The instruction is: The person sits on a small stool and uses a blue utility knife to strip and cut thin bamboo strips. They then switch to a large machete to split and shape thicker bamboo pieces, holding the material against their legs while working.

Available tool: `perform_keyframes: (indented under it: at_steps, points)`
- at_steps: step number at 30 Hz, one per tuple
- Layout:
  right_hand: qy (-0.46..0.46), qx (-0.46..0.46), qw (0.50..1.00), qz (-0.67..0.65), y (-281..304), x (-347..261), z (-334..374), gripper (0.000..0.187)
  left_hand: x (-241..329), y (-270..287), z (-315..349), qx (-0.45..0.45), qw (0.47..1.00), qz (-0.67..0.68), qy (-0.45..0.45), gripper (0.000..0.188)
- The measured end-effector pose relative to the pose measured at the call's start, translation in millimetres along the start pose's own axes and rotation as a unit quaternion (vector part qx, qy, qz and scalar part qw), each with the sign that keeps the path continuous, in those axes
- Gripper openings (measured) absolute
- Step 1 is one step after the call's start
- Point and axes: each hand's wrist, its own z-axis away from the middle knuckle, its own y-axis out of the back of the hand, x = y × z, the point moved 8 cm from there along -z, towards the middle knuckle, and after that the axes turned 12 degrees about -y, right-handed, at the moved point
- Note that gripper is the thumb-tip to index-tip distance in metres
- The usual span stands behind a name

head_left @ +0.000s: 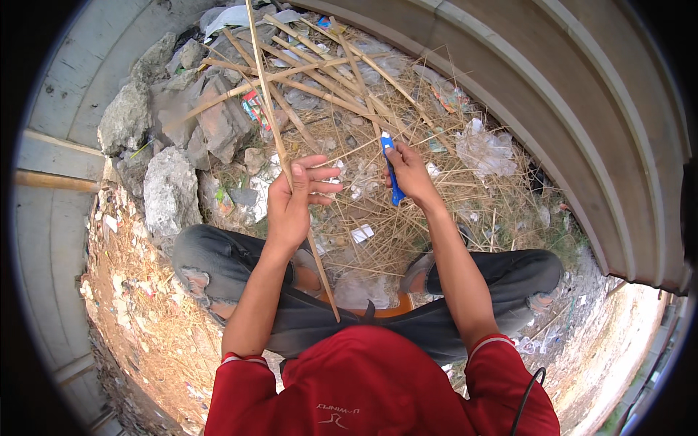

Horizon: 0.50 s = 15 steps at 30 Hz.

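A long, thin bamboo strip (265, 93) runs from the top edge of the view down past my lap. My left hand (294, 200) keeps it between thumb and palm, with the other fingers spread apart. The strip's lower end hangs over my dark trousers. To the right, my right hand (411, 174) is closed around a blue utility knife (397, 194), its pale tip pointing away from me. The knife is apart from the strip. Whether its blade is out, I cannot tell.
Ahead lies a loose pile of bamboo strips (320, 73). Rough grey rocks (171, 189) stand at the left, and a corrugated metal sheet (567, 94) curves along the right. Thin shavings (429, 232) and plastic litter (485, 151) cover the ground before my legs.
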Motion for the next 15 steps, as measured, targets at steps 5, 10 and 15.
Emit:
perform_keyframes:
  at_steps: [5, 10, 15]
  points:
    - [-0.072, 0.07, 0.935, 0.339, 19, 187, -70, 0.04, 1, -6, 1, -0.029, 0.999, 0.015, 0.013, 0.061]
    - [-0.087, 0.088, 0.927, 0.355, 4, 203, -51, 0.048, -4, -5, 3, -0.037, 0.999, 0.01, 0.013, 0.061]
    - [-0.153, 0.112, 0.91, 0.368, 14, 209, -64, 0.048, -8, -2, 1, -0.035, 0.999, 0.002, 0.03, 0.06]
